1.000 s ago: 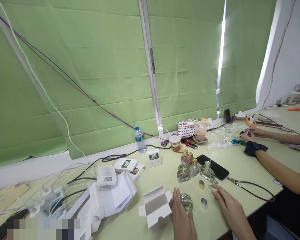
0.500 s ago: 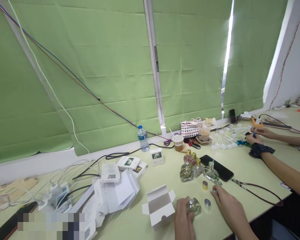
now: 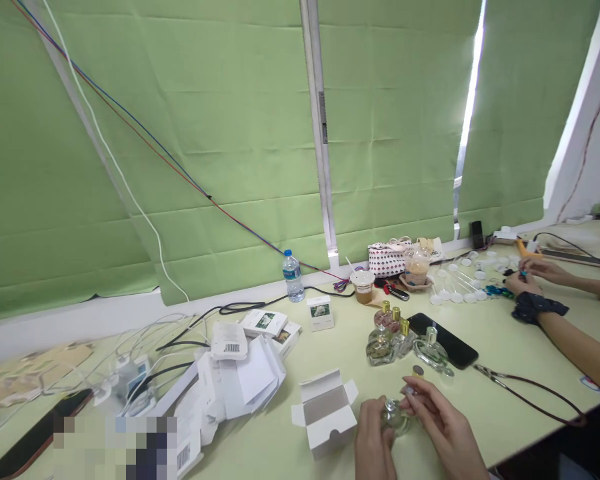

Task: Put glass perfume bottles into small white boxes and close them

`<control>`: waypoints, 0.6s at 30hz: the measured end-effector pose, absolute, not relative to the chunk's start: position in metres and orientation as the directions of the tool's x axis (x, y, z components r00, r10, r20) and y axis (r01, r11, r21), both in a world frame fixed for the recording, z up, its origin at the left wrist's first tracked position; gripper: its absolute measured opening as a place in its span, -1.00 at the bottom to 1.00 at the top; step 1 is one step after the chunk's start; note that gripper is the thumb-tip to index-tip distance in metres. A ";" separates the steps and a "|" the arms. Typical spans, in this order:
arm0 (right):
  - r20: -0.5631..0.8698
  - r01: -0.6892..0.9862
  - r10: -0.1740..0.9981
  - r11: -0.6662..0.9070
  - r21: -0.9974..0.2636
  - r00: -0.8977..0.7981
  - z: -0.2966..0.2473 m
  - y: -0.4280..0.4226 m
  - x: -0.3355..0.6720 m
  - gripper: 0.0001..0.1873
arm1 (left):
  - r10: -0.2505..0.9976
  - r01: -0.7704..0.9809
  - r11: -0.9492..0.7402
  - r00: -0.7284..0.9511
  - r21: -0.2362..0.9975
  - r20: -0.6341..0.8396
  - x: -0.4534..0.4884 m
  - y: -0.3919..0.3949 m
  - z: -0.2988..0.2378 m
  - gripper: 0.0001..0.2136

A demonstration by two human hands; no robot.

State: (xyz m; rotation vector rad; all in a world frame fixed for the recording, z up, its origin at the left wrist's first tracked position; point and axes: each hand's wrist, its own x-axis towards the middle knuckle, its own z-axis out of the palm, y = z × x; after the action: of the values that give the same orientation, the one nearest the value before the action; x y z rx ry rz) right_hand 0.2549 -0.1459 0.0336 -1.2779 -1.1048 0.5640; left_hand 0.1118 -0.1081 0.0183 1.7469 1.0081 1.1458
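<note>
My left hand [image 3: 375,437] is wrapped around the side of a clear glass perfume bottle [image 3: 399,421], which stands on the table with its silver neck up. My right hand [image 3: 445,427] is just beside that bottle, its thumb and fingers pinching a small clear piece [image 3: 408,391], perhaps a cap, close to the bottle's neck. A gold cap [image 3: 418,371] stands just beyond my right fingers. To the left of my left hand is an open white box [image 3: 330,417] with its flaps spread. Several more perfume bottles [image 3: 381,347] are grouped behind, some with gold tops.
A black phone [image 3: 445,340] lies behind the bottles, with a corded loop [image 3: 535,393] at right. White boxes and papers [image 3: 255,373] are piled left, beside cables. A water bottle [image 3: 293,277] and drink cup [image 3: 363,287] stand behind. Another person's hands [image 3: 525,283] work at far right.
My right hand has moved left to the bottle, bringing the small clear piece near its neck. It now covers the silver cap on the table. The view has shifted slightly left.
</note>
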 end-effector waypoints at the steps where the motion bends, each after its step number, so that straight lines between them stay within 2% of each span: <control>1: 0.322 0.212 0.847 0.253 -0.944 0.423 0.033 -0.145 0.253 -0.65 | 0.909 0.180 -0.366 0.279 0.913 0.310 0.111 -0.108 0.019 -0.61; 5: 0.417 0.332 0.839 0.305 -0.893 0.350 0.039 -0.143 0.252 -0.72 | 0.895 0.171 -0.397 0.292 0.902 0.339 0.110 -0.109 0.017 -0.59; 8: 0.491 0.416 0.841 0.372 -0.830 0.227 0.047 -0.144 0.252 -0.69 | 0.891 0.182 -0.408 0.291 0.894 0.347 0.111 -0.108 0.012 -0.60; 14: 0.445 0.417 0.858 0.318 -0.852 0.254 0.055 -0.144 0.251 -0.80 | 0.868 0.173 -0.456 0.302 0.873 0.393 0.112 -0.106 0.006 -0.60; 18: 0.455 0.390 0.858 0.344 -0.854 0.240 0.054 -0.141 0.250 -0.73 | 0.844 0.179 -0.508 0.299 0.842 0.446 0.112 -0.106 0.003 -0.59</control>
State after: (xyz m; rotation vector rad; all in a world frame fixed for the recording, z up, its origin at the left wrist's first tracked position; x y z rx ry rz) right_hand 0.2496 -0.1412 0.0540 -1.2541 -1.3626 0.4738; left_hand 0.1123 -0.1060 0.0031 1.8824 0.9123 1.2334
